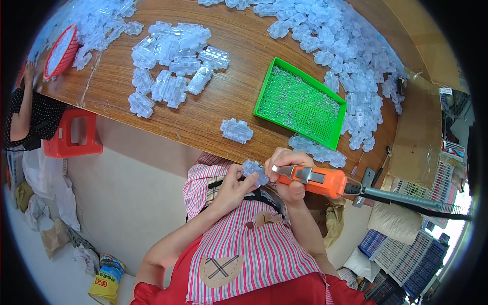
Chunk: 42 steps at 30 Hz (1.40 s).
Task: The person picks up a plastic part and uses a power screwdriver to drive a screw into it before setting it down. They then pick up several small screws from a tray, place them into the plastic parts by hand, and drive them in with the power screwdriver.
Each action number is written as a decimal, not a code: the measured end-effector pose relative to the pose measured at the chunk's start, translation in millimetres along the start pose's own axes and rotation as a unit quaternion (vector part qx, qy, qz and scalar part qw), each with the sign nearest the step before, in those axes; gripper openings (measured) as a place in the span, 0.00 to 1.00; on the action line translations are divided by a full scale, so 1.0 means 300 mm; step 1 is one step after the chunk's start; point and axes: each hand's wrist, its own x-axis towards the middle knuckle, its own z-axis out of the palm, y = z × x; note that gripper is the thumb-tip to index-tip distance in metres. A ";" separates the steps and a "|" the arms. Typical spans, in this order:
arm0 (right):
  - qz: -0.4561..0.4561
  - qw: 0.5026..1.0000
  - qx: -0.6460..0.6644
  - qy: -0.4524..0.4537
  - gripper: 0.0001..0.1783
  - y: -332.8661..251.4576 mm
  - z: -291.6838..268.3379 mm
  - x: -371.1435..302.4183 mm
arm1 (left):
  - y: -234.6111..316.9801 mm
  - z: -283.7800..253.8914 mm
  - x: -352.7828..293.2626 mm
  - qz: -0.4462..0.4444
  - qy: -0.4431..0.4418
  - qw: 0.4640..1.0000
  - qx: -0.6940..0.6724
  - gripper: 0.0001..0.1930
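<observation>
Just off the table's front edge, my left hand (235, 192) is closed on a small clear plastic housing (255, 172), pinched between thumb and fingers. My right hand (288, 178) grips an orange electric screwdriver (328, 183) with a metal lever on its side. The screwdriver's front end points at the housing; its tip is hidden by my fingers. A single clear housing (237, 130) lies on the table beyond my left hand. Farther right stands a green mesh tray (295, 130) with many small metal screws in it.
A loose group of clear housings (173, 51) lies left of the tray, and a large heap (351, 66) behind and right. A coiled cable (417, 200) runs right from the screwdriver. At far left are a red basket (63, 57), another person's arm (23, 114) and a red stool (76, 136).
</observation>
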 end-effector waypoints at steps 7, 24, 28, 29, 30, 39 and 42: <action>-0.015 1.000 0.024 0.011 0.33 -0.003 0.004 0.003 | 0.002 0.011 -0.005 0.018 0.004 1.000 -0.007 0.17; -0.048 0.998 -0.025 -0.033 0.34 0.035 0.013 0.009 | -0.013 0.012 0.000 0.084 -0.006 0.996 -0.017 0.16; 0.017 1.000 0.014 -0.003 0.33 -0.020 0.013 0.025 | -0.010 0.004 0.012 0.067 0.011 0.998 0.010 0.16; 0.019 0.999 0.049 0.015 0.38 -0.046 0.025 0.036 | -0.003 0.000 0.006 0.070 0.010 0.997 0.012 0.16; 0.008 0.999 0.050 0.010 0.38 -0.071 0.021 0.047 | 0.009 -0.007 -0.006 0.043 0.024 0.999 -0.011 0.17; -0.013 0.999 0.035 0.006 0.36 -0.066 0.009 0.021 | 0.025 -0.003 -0.005 -0.009 0.050 0.996 -0.079 0.18; -0.014 0.999 0.029 0.005 0.36 -0.038 0.008 0.018 | 0.031 0.007 -0.007 0.003 0.068 0.992 -0.109 0.18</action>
